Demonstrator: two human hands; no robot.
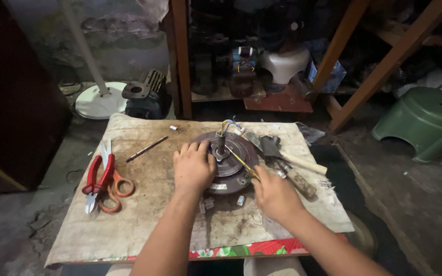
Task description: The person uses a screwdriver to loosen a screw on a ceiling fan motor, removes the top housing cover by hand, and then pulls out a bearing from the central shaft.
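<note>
Left hand [193, 166] is lying flat, fingers spread, on the motor [226, 161]; right hand [272, 191], at 4 o'clock, is pinching a yellow-handled tool [242, 162]. Bracing firmly helps.

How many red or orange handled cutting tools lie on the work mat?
2: red-handled pliers at the mat's left edge, and orange-handled scissors touching them on their right. Others may be hidden beneath the hands or the motor.
</note>
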